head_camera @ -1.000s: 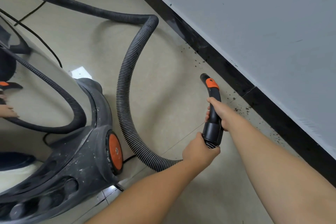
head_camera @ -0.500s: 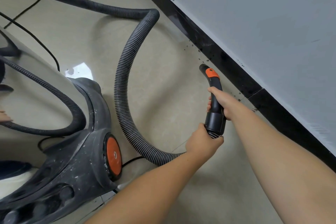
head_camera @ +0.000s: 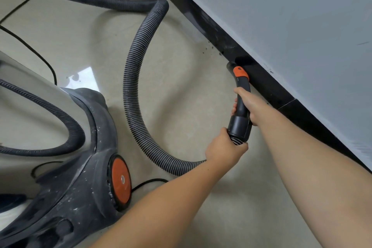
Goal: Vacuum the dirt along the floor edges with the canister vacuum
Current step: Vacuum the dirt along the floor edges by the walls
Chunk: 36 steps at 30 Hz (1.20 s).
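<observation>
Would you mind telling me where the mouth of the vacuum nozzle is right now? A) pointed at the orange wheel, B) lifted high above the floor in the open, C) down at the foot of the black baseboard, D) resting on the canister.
C: the nozzle, gripped by the right hand, has its tip low against the black baseboard, by the floor edge.

Both hands, right hand point(head_camera: 248, 106) and left hand point(head_camera: 223, 148), on hose nozzle point(head_camera: 240, 94) against black baseboard point(head_camera: 267, 86).

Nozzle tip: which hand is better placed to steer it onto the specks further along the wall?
Probably the right hand: it grips the nozzle nearest the tip. The left hand only holds the hose end.
</observation>
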Available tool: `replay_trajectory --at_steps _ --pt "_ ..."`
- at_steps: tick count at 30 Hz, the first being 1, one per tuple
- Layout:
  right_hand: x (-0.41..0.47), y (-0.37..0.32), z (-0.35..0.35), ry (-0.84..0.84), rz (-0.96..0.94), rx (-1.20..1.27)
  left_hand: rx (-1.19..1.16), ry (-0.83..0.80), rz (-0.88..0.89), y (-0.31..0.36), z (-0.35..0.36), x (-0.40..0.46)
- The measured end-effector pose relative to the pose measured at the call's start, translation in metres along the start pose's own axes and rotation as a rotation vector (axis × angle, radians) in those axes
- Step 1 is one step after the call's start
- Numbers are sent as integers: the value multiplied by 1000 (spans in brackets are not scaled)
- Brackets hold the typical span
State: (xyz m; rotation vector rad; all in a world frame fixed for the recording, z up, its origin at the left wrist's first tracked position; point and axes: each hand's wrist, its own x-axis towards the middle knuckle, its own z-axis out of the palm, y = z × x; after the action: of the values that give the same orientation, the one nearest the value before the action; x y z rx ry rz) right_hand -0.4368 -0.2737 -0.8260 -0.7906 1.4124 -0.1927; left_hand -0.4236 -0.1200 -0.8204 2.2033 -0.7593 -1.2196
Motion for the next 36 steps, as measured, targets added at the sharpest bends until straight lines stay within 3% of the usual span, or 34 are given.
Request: replay_trajectory --at_steps 24,36 --pt "30 -54 49 -111 -38 -30 -88 38 13 12 -41 64" --pt "23 -56 44 -164 -25 -146 -117 73 -27 15 -26 54"
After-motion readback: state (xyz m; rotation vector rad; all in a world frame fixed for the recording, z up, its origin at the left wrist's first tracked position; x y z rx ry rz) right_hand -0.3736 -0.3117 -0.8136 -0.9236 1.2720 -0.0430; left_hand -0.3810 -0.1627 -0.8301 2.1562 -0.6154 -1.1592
